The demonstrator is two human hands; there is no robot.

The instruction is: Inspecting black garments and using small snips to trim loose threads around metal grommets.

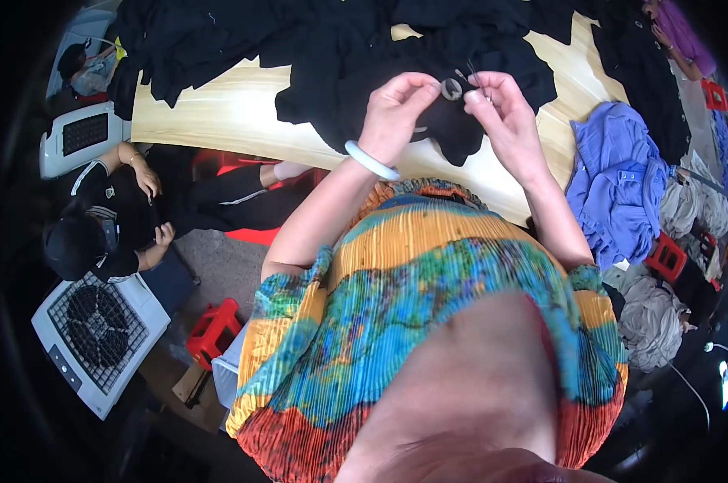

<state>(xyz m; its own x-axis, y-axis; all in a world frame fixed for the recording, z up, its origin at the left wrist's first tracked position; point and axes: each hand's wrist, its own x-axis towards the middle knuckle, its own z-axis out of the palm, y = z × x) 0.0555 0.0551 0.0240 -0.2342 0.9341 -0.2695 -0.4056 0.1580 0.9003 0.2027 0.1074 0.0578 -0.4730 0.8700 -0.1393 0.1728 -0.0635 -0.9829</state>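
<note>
My left hand (398, 113), a pale bangle on its wrist, is closed in a pinch between thumb and forefinger. At its fingertips is a small greyish ring-shaped piece (451, 89); I cannot make out its exact kind. My right hand (505, 117) is closed on a thin dark pointed tool (472, 74) that sticks up past the fingers. Its tip is too small to identify. Both hands are held close together above black cloth (323, 97), which lies in a spread heap over a light wooden table (211, 109).
A blue garment (617, 177) lies at the table's right edge, with grey cloth bundles (653, 322) below it. To the left sits a person in black (110, 217) beside white fan units (98, 334). Red stools (213, 332) stand on the floor. Other people are at the far corners.
</note>
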